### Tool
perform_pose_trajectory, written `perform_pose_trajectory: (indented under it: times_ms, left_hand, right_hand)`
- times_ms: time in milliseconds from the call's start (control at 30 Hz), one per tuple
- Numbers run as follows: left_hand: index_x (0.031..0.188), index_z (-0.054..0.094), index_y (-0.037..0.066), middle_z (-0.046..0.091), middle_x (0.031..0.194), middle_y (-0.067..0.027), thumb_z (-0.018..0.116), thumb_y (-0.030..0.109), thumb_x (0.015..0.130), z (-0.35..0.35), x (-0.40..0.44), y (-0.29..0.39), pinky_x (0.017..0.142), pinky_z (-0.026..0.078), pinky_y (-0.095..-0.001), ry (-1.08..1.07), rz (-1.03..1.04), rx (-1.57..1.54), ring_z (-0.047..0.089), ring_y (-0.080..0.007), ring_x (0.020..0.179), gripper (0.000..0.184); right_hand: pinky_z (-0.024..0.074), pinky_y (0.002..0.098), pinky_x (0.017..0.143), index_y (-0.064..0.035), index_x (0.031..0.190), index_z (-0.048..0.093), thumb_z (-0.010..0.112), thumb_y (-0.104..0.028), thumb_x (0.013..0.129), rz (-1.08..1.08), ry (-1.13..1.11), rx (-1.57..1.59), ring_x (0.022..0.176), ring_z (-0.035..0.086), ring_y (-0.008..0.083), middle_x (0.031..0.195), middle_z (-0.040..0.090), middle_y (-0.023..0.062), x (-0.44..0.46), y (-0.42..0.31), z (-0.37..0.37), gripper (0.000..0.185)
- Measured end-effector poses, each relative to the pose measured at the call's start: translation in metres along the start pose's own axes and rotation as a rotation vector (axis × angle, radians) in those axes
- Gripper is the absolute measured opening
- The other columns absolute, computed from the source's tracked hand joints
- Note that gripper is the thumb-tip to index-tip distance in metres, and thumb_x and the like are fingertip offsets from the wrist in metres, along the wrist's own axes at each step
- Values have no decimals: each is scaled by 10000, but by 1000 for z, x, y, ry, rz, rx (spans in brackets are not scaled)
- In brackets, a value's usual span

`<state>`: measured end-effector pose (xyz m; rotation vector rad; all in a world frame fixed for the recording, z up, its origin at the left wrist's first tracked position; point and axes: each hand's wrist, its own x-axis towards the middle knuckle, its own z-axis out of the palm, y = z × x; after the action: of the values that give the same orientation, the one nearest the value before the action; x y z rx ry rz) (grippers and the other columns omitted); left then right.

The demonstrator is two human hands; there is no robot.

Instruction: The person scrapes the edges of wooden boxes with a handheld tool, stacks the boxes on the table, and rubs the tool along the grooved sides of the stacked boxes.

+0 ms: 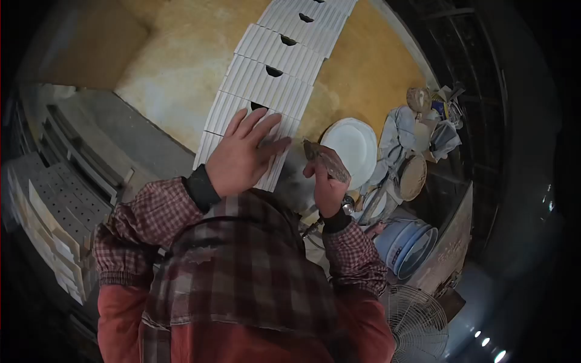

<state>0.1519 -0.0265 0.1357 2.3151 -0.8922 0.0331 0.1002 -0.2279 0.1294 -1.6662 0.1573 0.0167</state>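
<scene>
A row of white ribbed panels with dark half-round notches runs up the yellowish work surface. On the nearest panels lies my left hand, its fingers spread beside one of the notches. Just right of the row, my right hand is closed around a grey-brown tool, whose end points up and left toward the panels. What the tool is cannot be made out. Close to this hand stands a round white basin.
Cloths, a round brown dish and wrappers sit on the right. Below are a blue bucket and a wire fan. Stacked perforated boards stand at the left. The surface edge runs along the left.
</scene>
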Motion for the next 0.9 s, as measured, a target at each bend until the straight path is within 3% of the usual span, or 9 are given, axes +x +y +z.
perform_pose_trajectory:
  times_ms: [100,200,300,600,667,700,767,800,900]
  left_hand:
    - [1046,593,67,440,1223,-112,575,36,720,6,-7,-4,994,295,-488,63,10,-56,376,-323,1177,328]
    - [1046,582,19,484,1172,-112,573,15,722,7,-8,-6,984,327,-469,123,0,-88,417,-305,1149,324]
    - [1034,577,-6,488,1157,-115,577,12,710,7,-7,-5,979,337,-450,118,-1,-69,426,-301,1139,325]
    - [1021,572,-18,496,1141,-107,573,22,686,7,-8,-5,959,373,-410,148,4,-12,431,-284,1132,337]
    - [1034,569,-17,502,1166,-106,565,45,686,6,-7,-3,974,367,-404,131,-8,-18,427,-279,1154,354]
    - [1041,566,-18,503,1169,-106,563,50,689,9,-9,-4,976,367,-399,127,-14,-7,425,-277,1157,358]
    - [1062,554,-22,501,1182,-104,565,63,689,11,-10,-4,987,361,-385,123,-11,-16,423,-275,1167,383]
    - [1063,553,-23,501,1181,-104,566,65,691,11,-11,-4,988,361,-381,129,-7,-2,420,-274,1170,383]
    - [1055,575,6,539,1154,-85,574,4,721,9,-11,-4,946,404,-380,158,-41,-34,467,-262,1141,334]
  right_hand:
    - [421,234,522,51,939,575,486,-90,910,-59,15,32,579,525,103,727,567,52,2,8,1,169]
    - [408,239,448,20,863,582,486,-90,910,161,113,330,531,514,103,714,575,37,7,-9,11,153]
    - [393,238,422,14,828,578,509,-103,901,203,101,310,520,514,93,699,577,26,9,-14,9,155]
    - [338,233,369,11,807,572,528,-84,878,288,130,66,429,464,87,616,554,37,27,-21,23,127]
    - [331,230,360,13,739,562,527,-70,870,260,65,-223,400,458,91,577,539,32,31,-29,18,159]
    - [326,236,352,16,683,560,534,-85,861,280,70,-172,374,449,89,524,521,22,35,-30,19,206]
    - [316,298,357,43,474,462,567,-106,821,237,36,-410,346,407,109,393,444,80,43,-36,16,392]
    - [287,341,358,69,478,423,583,-95,783,77,41,-423,344,333,144,385,379,153,49,-27,16,381]
    - [279,367,368,77,507,420,594,-109,749,60,-46,-549,357,298,172,418,367,189,56,-29,9,351]
